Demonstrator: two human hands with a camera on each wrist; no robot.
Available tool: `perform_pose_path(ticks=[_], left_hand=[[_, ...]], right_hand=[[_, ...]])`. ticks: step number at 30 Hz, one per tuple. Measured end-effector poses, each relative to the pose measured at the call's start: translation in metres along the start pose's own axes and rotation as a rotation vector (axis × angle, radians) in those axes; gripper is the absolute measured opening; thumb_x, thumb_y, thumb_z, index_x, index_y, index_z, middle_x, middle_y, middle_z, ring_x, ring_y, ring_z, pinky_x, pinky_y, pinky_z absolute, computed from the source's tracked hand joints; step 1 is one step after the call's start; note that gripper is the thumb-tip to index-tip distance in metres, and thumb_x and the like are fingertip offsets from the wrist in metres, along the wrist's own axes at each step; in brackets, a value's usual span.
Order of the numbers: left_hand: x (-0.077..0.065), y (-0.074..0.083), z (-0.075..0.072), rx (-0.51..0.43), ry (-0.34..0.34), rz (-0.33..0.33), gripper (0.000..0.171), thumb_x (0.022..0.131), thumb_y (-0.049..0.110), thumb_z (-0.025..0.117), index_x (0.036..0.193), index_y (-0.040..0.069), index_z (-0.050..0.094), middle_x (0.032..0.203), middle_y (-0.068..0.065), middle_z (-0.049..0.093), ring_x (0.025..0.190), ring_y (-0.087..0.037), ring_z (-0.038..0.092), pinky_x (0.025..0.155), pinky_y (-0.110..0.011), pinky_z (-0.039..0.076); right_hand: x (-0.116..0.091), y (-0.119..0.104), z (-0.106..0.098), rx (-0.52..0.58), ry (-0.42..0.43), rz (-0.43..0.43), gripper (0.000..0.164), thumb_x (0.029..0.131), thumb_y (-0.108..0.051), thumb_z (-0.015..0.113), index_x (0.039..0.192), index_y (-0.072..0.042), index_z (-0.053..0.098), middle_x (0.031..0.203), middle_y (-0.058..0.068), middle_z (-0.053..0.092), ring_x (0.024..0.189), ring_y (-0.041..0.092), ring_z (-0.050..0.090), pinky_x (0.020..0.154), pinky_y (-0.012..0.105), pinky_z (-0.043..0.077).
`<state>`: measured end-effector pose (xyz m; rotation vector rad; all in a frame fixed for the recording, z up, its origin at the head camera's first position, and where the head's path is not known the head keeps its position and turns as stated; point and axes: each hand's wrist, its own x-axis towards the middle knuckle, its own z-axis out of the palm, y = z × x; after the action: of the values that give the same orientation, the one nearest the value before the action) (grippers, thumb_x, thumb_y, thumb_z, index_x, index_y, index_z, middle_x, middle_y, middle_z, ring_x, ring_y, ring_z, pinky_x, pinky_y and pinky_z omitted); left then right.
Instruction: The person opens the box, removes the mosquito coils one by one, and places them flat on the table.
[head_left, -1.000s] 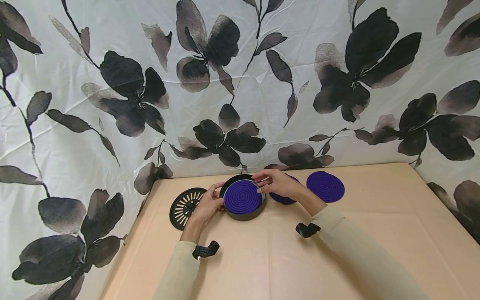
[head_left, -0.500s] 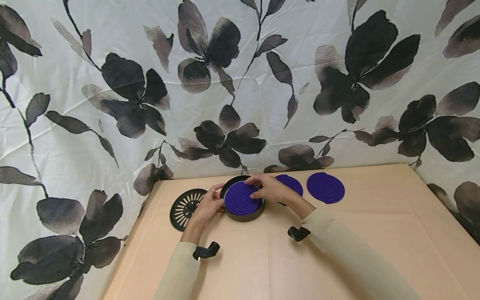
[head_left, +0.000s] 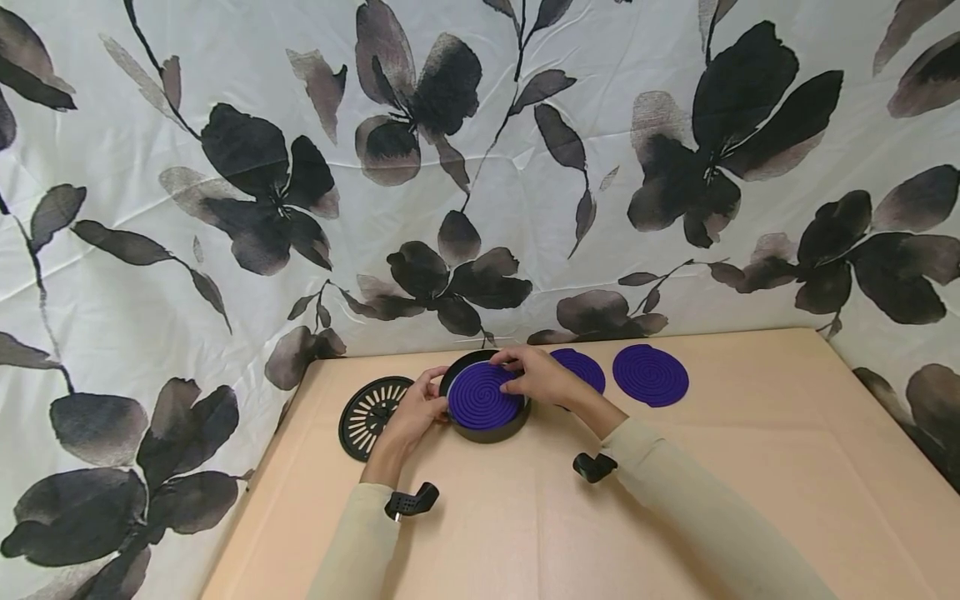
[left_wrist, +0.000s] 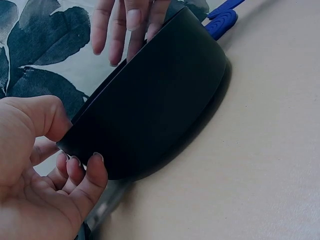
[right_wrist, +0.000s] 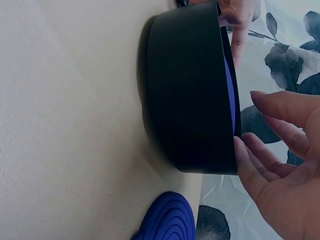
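Observation:
A round black coaster holder [head_left: 491,434] stands on the table, with a purple-blue spiral coaster [head_left: 478,398] lying in its mouth. My left hand [head_left: 411,410] grips the holder's left rim; in the left wrist view the thumb is at the rim and the fingers lie against the outer wall. Over the coaster's right side rests my right hand [head_left: 542,375], its fingers spread and fairly straight. In the right wrist view one fingertip of the right hand [right_wrist: 285,145] touches the holder's rim. How deep the coaster sits is hidden.
Right of the holder lie two more spiral coasters, one partly behind the right hand [head_left: 583,367] and one farther right [head_left: 650,375]. A black slotted disc [head_left: 363,421] lies left of the holder, partly behind the left hand. Floral cloth [head_left: 480,167] hangs behind the table [head_left: 675,467].
My right hand has moved left, from the holder's right edge to over the coaster, and then barely shifts. My left hand stays at the left rim.

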<state>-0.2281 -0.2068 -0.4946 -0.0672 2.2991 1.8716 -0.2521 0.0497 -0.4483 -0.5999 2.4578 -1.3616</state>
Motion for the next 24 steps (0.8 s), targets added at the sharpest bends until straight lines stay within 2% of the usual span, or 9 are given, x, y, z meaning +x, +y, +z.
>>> perform_pose_path(ticks=[6,9,13,16,19,24], left_hand=[[-0.001,-0.001,-0.001,-0.005,-0.011,0.007,0.064,0.087,-0.011,0.058,0.147,0.010,0.049,0.091,-0.002,0.041,0.075,-0.016,0.051,0.065,-0.031,0.053],[-0.002,0.004,-0.002,-0.009,-0.039,0.000,0.065,0.087,-0.011,0.057,0.148,0.007,0.046,0.091,-0.002,0.039,0.074,-0.015,0.051,0.068,-0.033,0.054],[-0.002,0.005,-0.002,-0.007,-0.042,-0.007,0.065,0.086,-0.011,0.057,0.148,0.007,0.047,0.092,-0.002,0.038,0.074,-0.015,0.051,0.069,-0.034,0.053],[-0.002,0.001,-0.001,0.000,-0.025,0.002,0.063,0.087,-0.010,0.057,0.146,0.010,0.050,0.092,-0.001,0.037,0.075,-0.015,0.051,0.067,-0.031,0.053],[-0.003,0.001,-0.001,0.005,-0.024,0.004,0.062,0.087,-0.009,0.057,0.146,0.010,0.050,0.092,-0.001,0.038,0.076,-0.016,0.051,0.067,-0.031,0.053],[-0.005,0.001,-0.003,-0.001,-0.021,0.003,0.062,0.087,-0.009,0.058,0.145,0.011,0.051,0.091,-0.002,0.039,0.076,-0.017,0.052,0.066,-0.031,0.054]], right_hand=[[0.002,0.000,-0.001,0.002,0.027,-0.031,0.045,0.089,0.002,0.072,0.132,-0.010,0.065,0.141,0.012,0.058,0.129,0.034,0.057,0.105,0.050,0.048],[0.003,0.000,-0.002,0.034,0.034,-0.046,0.045,0.089,0.003,0.071,0.132,-0.011,0.065,0.140,0.012,0.059,0.130,0.035,0.056,0.108,0.053,0.045],[0.000,0.002,0.000,0.086,0.054,-0.055,0.043,0.090,0.005,0.069,0.130,-0.010,0.066,0.140,0.012,0.059,0.133,0.035,0.054,0.111,0.056,0.040],[-0.003,0.003,0.002,0.128,0.067,-0.037,0.041,0.089,0.005,0.069,0.127,-0.010,0.068,0.142,0.011,0.057,0.132,0.032,0.055,0.110,0.052,0.043],[-0.005,0.004,0.003,0.165,0.061,-0.026,0.039,0.089,0.006,0.069,0.125,-0.009,0.068,0.144,0.012,0.055,0.127,0.031,0.058,0.103,0.044,0.051],[-0.010,0.004,0.002,0.195,0.020,-0.061,0.038,0.088,0.007,0.071,0.124,-0.006,0.069,0.139,0.013,0.057,0.106,0.025,0.064,0.086,0.030,0.056]])
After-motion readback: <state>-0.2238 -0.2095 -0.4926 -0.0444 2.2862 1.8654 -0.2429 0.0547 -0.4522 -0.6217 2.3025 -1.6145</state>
